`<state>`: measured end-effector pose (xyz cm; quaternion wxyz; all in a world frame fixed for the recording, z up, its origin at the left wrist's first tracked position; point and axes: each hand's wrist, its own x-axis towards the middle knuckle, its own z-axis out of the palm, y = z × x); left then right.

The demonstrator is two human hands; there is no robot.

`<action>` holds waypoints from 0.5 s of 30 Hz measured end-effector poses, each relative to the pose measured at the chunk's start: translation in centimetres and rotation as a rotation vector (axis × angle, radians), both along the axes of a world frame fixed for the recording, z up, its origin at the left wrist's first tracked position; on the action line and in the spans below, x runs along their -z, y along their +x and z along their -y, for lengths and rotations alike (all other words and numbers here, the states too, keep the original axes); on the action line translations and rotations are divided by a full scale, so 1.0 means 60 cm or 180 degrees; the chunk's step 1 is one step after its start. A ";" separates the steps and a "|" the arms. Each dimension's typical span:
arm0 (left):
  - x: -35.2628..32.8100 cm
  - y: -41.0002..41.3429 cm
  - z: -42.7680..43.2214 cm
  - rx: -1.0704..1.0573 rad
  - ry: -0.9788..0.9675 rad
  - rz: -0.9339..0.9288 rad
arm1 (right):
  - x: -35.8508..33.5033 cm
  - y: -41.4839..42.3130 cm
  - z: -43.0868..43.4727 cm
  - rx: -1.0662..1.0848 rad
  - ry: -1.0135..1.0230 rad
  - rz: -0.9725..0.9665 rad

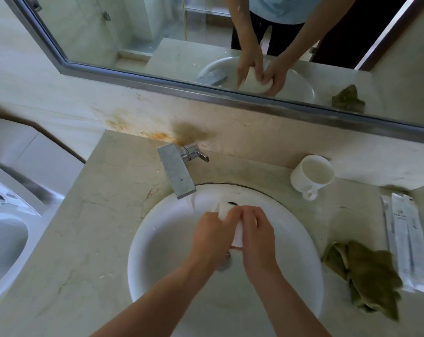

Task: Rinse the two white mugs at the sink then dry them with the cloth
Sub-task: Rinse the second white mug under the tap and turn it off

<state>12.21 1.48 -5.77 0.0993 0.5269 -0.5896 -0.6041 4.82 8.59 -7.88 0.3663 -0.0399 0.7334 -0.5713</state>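
So both hands are working over the sink (pixel 155 251) here. The left hand (pixel 209 235) and right hand (pixel 256 235) are both curling around one white mug (pixel 237 237), gripping it from either side, so only bits of white are peeking out between the fingers. The mug is hanging over the middle of the basin, just in front of the square faucet (pixel 178 172), and water is running out of the spout right beside it. The reflection in the mirror (pixel 157 32) is showing the mug tipped on its side in that two-handed grip.

The other white mug (pixel 312 175) is sitting upright on the worktop (pixel 104 215), behind and to the right of the sink, with its handle pointing toward the person. Nobody's touching it.

The green cloth (pixel 366 273) is lying crumpled on the worktop just right of the basin, with a few white wrapped packets (pixel 406 239) lying side by side just past it. A toilet (pixel 4 239) is poking into view at the far left.
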 end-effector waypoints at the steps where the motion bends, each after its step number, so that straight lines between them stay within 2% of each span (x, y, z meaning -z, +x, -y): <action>1: 0.002 0.000 -0.004 -0.0291 0.0555 -0.0022 | 0.009 0.004 -0.010 -0.0195 0.0157 -0.0806; 3: 0.010 0.013 -0.007 -0.0368 0.1137 -0.0314 | 0.024 0.009 -0.027 -0.0593 0.0262 -0.1847; 7: 0.034 0.050 -0.006 -0.0917 0.1914 -0.0926 | 0.030 0.015 -0.022 -0.1395 0.0423 -0.2744; 9: 0.047 0.057 0.001 -0.1188 0.2016 -0.0990 | 0.023 0.018 -0.008 -0.1866 0.0500 -0.2821; 11: 0.056 0.062 0.019 -0.1573 0.1995 -0.0943 | 0.011 0.013 0.007 -0.2141 0.0532 -0.2590; 15: 0.062 0.069 0.070 -0.1986 0.2130 -0.1236 | -0.009 -0.011 0.039 -0.1894 0.0581 -0.2349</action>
